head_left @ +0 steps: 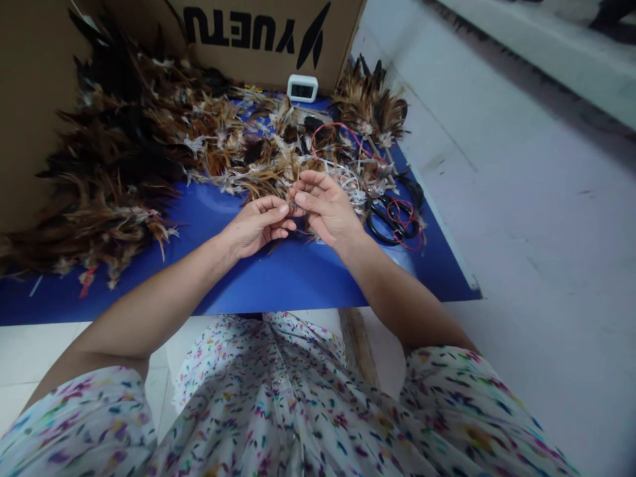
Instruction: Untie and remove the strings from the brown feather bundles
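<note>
Over the front of the blue table, my left hand [261, 225] and my right hand [325, 207] meet at the fingertips. Both are closed in a pinch around a small, thin brownish feather [292, 204]. Most of it is hidden by the fingers, and its exact shape is too small to make out. Just behind the hands lies a loose heap of brown and whitish feathers [268, 169]. Beside my right hand are tangled white strips [350, 182] and black-handled scissors [385, 222], with red string [405, 218] looped over the handles.
A cardboard box [238, 53] with upside-down lettering stands behind the blue tabletop [233, 278]. Against it sits a small white digital clock [302, 89]. Feather bundles [114, 179] pile up at left; another bunch [372, 103] stands back right. A pale wall [521, 218] borders the right side.
</note>
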Demonstrator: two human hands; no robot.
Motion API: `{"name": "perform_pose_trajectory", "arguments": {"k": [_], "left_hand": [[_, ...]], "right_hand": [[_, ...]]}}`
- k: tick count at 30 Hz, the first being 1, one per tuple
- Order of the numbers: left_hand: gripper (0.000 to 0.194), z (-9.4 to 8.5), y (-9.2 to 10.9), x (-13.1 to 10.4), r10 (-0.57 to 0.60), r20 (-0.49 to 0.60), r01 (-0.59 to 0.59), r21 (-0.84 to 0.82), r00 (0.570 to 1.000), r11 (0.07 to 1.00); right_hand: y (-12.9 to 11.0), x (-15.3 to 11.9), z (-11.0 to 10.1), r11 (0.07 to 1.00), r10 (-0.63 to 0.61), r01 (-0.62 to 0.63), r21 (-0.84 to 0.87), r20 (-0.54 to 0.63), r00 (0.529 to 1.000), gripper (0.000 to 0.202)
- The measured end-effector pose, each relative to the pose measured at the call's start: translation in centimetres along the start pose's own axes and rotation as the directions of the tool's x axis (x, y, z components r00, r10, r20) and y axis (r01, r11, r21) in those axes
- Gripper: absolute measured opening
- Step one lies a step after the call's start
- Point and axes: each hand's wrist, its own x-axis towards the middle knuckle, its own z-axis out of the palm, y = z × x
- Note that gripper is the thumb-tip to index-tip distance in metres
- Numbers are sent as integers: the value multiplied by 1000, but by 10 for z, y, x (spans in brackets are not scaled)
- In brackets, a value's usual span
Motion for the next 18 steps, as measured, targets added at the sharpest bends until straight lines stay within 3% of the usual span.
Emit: {"name": "perform_pose_trajectory", "arguments": {"k": [18], "left_hand": [[30,-1,-1,1,45,-19,-45,21,999,999]], "right_hand": [[-1,-3,7,1000,1,-1,-3,-31,1000,57]]}}
